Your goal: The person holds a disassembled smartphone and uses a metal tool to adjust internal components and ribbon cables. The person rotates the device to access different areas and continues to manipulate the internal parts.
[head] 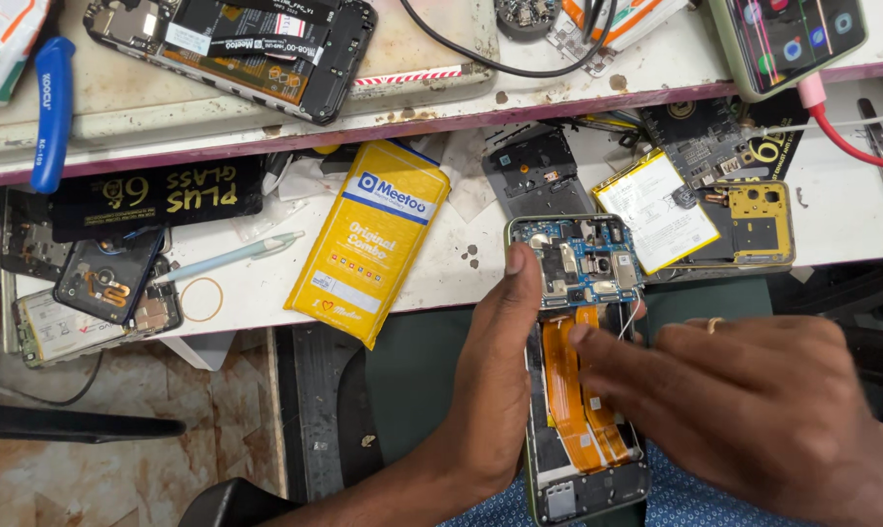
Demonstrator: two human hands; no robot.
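Right up close, the right hand (754,410) fills the lower corner, a ring on one finger, its fingertips (583,337) pressing down on the orange flex cables (568,390) of an opened phone (583,361); nothing is pinched there, the grip is loose and flat, fingers spread over the cables. The left hand (490,390) comes in from below and has the phone clamped along its left edge, thumb stretched up to the top corner beside the blue circuit board (583,263). The phone sits back-off, upright in view, its top end at the front edge of the white counter (441,273) and its lower end held over the person's lap. Out from there: just to the right lies a loose white battery (656,220) next to a yellow-plated phone frame (754,220). To the left, a yellow packet (368,239) lies tilted on the counter, a pale pen (231,256) beyond it, then a black card with gold print (158,195) and two more stripped phones (95,293) at the far left edge. On the raised shelf (266,117) above rest another open phone (236,49), a blue-handled tool (51,112), and a lit phone (788,39) on a red cable.
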